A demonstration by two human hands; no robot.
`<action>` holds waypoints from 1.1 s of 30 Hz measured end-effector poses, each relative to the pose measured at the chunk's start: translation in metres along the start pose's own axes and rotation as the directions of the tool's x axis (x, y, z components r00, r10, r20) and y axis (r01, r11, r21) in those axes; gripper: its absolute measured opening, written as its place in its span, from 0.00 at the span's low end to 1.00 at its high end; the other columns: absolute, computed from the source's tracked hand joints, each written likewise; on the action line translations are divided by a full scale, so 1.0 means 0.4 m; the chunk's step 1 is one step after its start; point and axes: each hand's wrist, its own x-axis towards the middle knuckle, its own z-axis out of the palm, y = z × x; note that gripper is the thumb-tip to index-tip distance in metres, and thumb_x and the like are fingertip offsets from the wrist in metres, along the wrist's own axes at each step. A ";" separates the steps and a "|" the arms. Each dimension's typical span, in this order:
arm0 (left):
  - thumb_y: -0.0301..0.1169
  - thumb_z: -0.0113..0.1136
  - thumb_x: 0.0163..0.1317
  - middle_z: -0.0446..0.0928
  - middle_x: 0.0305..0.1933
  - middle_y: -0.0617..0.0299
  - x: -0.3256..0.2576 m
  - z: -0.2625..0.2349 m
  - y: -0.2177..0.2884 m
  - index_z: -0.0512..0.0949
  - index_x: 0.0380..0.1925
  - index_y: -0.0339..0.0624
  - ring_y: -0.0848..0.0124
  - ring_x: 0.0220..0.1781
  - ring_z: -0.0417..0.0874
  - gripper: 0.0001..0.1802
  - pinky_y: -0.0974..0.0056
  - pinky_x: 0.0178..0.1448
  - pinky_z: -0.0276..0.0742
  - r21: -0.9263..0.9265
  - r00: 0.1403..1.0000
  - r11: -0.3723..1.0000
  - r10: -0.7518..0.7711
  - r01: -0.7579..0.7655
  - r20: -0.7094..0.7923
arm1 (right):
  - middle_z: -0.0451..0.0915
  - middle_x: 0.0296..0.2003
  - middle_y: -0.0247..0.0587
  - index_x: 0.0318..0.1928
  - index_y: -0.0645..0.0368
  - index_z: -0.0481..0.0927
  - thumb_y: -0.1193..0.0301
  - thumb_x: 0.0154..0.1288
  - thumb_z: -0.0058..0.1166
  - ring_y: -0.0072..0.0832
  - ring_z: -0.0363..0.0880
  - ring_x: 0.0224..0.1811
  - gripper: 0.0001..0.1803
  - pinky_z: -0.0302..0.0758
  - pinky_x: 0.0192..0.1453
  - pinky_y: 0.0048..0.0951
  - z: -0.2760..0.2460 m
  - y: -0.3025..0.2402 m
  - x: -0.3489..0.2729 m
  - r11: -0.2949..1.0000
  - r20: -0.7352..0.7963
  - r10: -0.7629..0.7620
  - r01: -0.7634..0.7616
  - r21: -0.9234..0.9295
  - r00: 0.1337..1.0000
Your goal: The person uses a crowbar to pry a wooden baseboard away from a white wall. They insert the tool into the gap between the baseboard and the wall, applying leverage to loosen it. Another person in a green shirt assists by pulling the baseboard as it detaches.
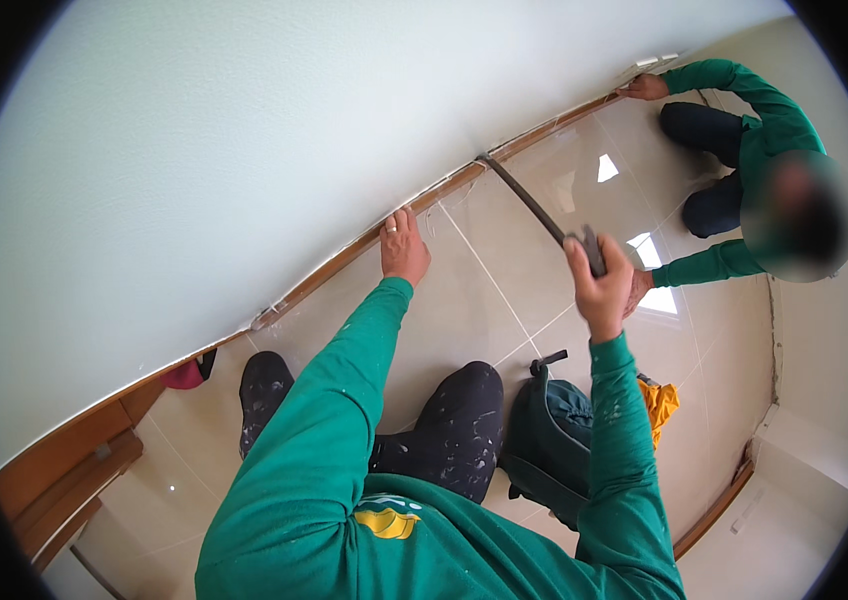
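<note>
Fingers wrapped, the right hand (pixel 601 287) holds a long, dark metal bar (pixel 529 197) set against the brown wooden baseboard (pixel 456 184); the left hand (pixel 404 250) touches the baseboard, grip unclear. The baseboard lines the white wall (pixel 244 150), prying seemingly unfinished

Single view: head-worn left fisheye camera, directed downward from above the wearer's torso (pixel 444 545). The hands (pixel 405 252) lie at near range, mid-frame; the floor (pixel 474 275) extends beyond. Wall edges (pixel 194 358) bend toward the dark rim.
</note>
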 end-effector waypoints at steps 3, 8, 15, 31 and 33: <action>0.28 0.62 0.59 0.70 0.61 0.51 0.009 0.002 -0.003 0.64 0.72 0.29 0.56 0.65 0.71 0.39 0.53 0.69 0.69 0.003 0.999 1.000 -0.014 0.013 0.053 | 0.65 0.17 0.41 0.26 0.67 0.76 0.57 0.65 0.69 0.22 0.60 0.22 0.25 0.61 0.25 0.33 -0.006 -0.085 0.149 0.999 0.045 0.039 -0.039 0.012 0.998; 0.29 0.63 0.59 0.70 0.61 0.51 0.026 -0.007 -0.007 0.64 0.72 0.29 0.56 0.65 0.71 0.40 0.54 0.69 0.70 0.004 0.997 1.000 -0.020 0.020 0.077 | 0.66 0.16 0.42 0.26 0.69 0.76 0.56 0.65 0.68 0.25 0.61 0.20 0.26 0.62 0.25 0.36 0.036 -0.205 0.236 1.000 0.066 0.018 -0.018 0.012 0.998; 0.30 0.64 0.58 0.69 0.64 0.48 0.013 0.001 -0.008 0.61 0.73 0.28 0.53 0.68 0.69 0.42 0.53 0.70 0.70 -0.016 0.995 1.000 -0.010 0.012 0.094 | 0.64 0.15 0.41 0.24 0.68 0.72 0.58 0.64 0.70 0.26 0.58 0.20 0.27 0.61 0.24 0.36 0.050 -0.216 0.237 0.999 0.109 0.027 -0.030 0.022 0.994; 0.29 0.63 0.57 0.70 0.62 0.47 0.022 -0.017 -0.014 0.62 0.72 0.25 0.53 0.65 0.70 0.42 0.53 0.70 0.69 -0.022 0.997 0.999 0.026 -0.024 0.078 | 0.68 0.16 0.36 0.29 0.65 0.77 0.65 0.63 0.73 0.20 0.62 0.20 0.19 0.64 0.24 0.27 -0.028 -0.362 0.127 0.999 0.110 0.006 -0.010 0.035 0.994; 0.29 0.64 0.57 0.70 0.62 0.47 0.024 -0.013 -0.018 0.63 0.71 0.26 0.53 0.65 0.71 0.42 0.54 0.70 0.70 -0.026 0.998 0.999 0.038 -0.037 0.050 | 0.68 0.16 0.32 0.29 0.65 0.78 0.64 0.64 0.73 0.18 0.62 0.20 0.19 0.62 0.24 0.25 -0.045 -0.370 0.142 0.997 0.072 0.065 -0.067 0.028 0.995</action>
